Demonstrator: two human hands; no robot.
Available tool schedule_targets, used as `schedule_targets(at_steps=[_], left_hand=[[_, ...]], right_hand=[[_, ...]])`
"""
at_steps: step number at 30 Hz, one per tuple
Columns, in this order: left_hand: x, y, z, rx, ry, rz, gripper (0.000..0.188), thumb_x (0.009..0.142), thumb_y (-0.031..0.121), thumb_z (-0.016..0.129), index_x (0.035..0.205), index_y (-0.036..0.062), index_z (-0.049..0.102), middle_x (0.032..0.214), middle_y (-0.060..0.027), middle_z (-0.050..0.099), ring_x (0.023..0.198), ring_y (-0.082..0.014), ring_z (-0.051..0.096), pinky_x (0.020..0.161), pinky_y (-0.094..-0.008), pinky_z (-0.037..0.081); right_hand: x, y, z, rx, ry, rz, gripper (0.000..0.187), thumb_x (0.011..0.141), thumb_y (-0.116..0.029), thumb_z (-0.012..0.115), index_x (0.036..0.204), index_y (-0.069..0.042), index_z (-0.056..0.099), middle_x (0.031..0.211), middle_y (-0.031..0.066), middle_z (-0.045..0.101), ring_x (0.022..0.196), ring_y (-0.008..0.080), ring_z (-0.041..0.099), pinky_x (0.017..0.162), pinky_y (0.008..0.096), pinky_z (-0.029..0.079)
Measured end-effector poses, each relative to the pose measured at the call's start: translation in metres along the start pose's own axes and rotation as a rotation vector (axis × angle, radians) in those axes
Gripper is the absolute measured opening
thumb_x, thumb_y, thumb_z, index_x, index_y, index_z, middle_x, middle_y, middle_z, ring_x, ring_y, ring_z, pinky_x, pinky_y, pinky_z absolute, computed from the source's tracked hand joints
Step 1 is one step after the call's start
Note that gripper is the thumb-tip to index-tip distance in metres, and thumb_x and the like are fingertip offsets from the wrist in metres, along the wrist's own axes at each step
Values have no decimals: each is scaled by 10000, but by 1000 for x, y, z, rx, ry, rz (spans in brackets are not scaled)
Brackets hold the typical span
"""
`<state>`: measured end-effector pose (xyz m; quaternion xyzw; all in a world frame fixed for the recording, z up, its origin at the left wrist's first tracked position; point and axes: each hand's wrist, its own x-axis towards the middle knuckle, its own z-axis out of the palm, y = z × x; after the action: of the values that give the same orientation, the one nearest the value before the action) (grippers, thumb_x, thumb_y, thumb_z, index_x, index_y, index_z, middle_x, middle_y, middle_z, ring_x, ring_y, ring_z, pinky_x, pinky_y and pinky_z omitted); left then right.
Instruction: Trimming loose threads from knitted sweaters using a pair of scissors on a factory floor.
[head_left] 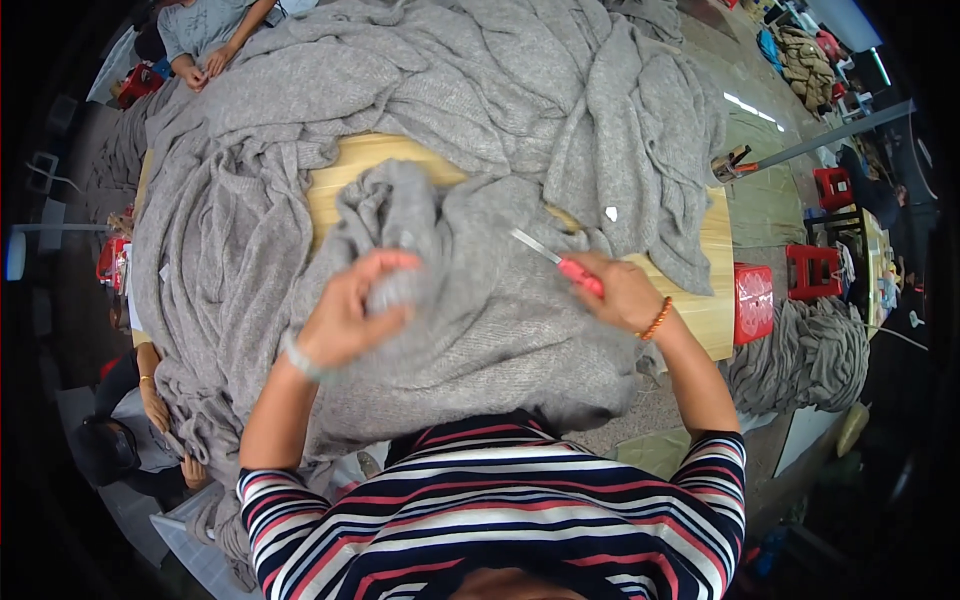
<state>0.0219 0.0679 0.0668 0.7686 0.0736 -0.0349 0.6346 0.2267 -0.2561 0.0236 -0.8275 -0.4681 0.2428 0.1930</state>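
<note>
The red-handled tool (578,276) lies inside the closed fingers of the right hand (628,298), its pale metal blade (537,246) sticking out beyond them. Its long axis runs diagonally: the tip points forward and to the person's left, away from the fingers, and the handle end runs back under the palm. That hand is turned knuckles up, the forearm slanting inward, with an orange beaded bracelet (656,318) behind the fingers at the wrist. Well to the left of those fingers, the left hand (350,308) is blurred, thumb and fingers curved and spread wide around a patch of grey; whether they grip it I cannot tell. Below and between both sets of fingers spreads the grey knitted fabric (490,315), bunched in folds. Beyond the left fingers, bare wood of the counter (395,150) shows; right of the right fingers stands a red stool (753,303).
</note>
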Motion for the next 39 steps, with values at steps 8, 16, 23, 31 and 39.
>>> schedule_targets(at_steps=[8,16,23,31,39], left_hand=[[-107,51,4,-31,-502,-71,765,864,-27,691,1543,-7,338,1127,-88,697,1022,-137,637,898,-250,482],[-148,36,-5,-217,-248,-38,950,861,-22,725,1606,17,138,805,15,595,690,-35,479,594,-205,360],[-182,15,9,-113,-54,-277,884,904,86,703,1601,13,163,766,1,487,681,-92,436,595,-246,362],[-145,-15,46,-205,-285,-299,803,946,20,638,1610,83,191,763,60,388,694,-40,349,625,-200,304],[-110,-33,66,-464,-91,-281,742,937,59,675,1568,45,284,844,50,446,751,-61,430,687,-226,383]], right_hand=[[9,-22,-9,108,241,-104,569,852,-182,734,1386,-141,542,1351,131,583,1130,391,625,915,426,543],[67,-54,42,125,-86,-178,671,772,-91,708,1410,-134,504,1373,128,575,1178,371,611,988,418,507],[3,-56,-17,-90,129,-45,472,794,-56,645,1262,-114,620,1189,142,675,1038,379,658,888,434,540],[-131,-25,-57,-309,18,554,471,792,-55,686,1257,-103,631,1110,206,676,1041,406,650,878,435,524],[-152,-26,-19,11,119,360,366,834,-66,679,1197,-38,635,1063,195,649,998,421,639,853,427,509]])
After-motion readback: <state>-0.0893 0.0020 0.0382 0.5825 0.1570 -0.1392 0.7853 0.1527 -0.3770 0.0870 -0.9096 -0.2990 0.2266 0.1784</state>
